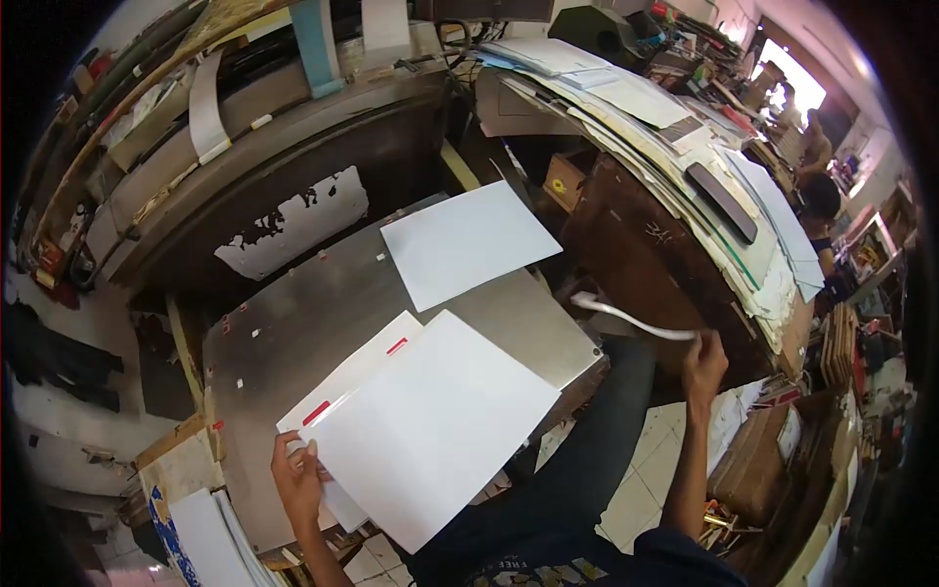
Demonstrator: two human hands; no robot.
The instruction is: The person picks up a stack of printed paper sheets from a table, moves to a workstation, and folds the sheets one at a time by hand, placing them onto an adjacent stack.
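My left hand (298,472) is closed on the left edge of a large white sheet (440,421), its fingers at the sheet's corner. Under that sheet lies another white sheet (364,364), beside two red strips (317,412). A separate pale sheet (471,243) rests farther back on the metal table (293,328). Out to the right, my right hand (705,364) is closed round the end of a thin white strip (636,319), which curves away leftward in the air over my leg.
A tall stack of papers and boards (626,112) stands at the right, with a dark phone-like object (722,203) on it. Cardboard (753,460) leans at lower right. A dark machine body (293,181) borders the table's back. People (814,147) are in the far right background.
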